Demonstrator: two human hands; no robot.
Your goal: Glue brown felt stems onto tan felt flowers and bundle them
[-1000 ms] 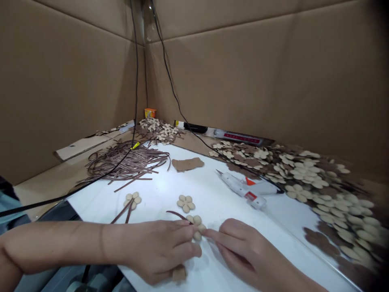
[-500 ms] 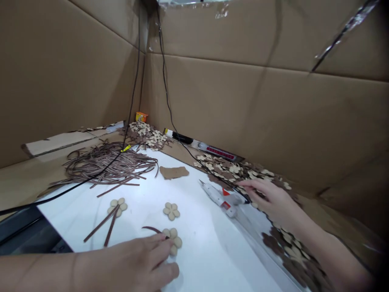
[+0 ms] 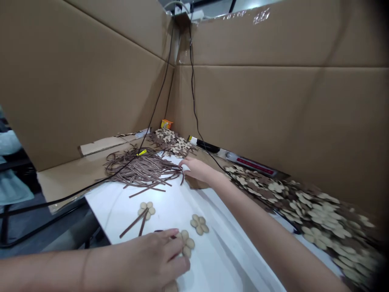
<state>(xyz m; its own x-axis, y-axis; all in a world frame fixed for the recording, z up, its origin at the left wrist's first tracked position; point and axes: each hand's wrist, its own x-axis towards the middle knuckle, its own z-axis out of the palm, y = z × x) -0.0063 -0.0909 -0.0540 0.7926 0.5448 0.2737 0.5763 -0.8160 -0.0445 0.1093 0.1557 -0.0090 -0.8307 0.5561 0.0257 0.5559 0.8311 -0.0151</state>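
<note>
The left hand (image 3: 152,259) lies palm down, its bent fingers touching a beige flower (image 3: 187,244) on the white bench (image 3: 112,202); whether they grip it I cannot tell. The right hand (image 3: 199,169) reaches to the edge of a heap of brown strips (image 3: 142,168), and whether it is closed on one is unclear. Just beyond the left hand lies a second flower (image 3: 199,224); to its left, a third flower (image 3: 146,210) carries two strips (image 3: 133,224). More flowers (image 3: 319,219) are piled along the right, below the cardboard wall (image 3: 273,113).
</note>
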